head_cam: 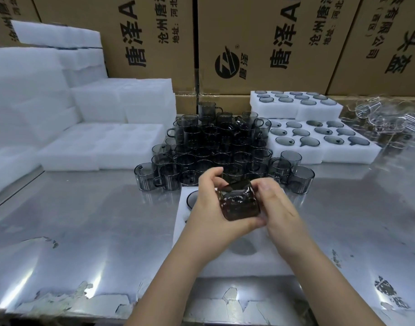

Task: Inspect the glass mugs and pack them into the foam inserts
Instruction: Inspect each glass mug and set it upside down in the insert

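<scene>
- Now you hold the mug point(239, 203) just above the insert point(244, 267), tipped over so its axis points roughly away from you.
- Your left hand point(208, 208) has its fingers point(212, 176) curled round the mug's left side. Your right hand point(277, 208) grips the right side, equally near.
- An empty pocket point(243, 249) lies just below the mug.

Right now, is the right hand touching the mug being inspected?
Touching. The head view shows the right hand curled against the dark mug, the left hand gripping its other side.
</scene>
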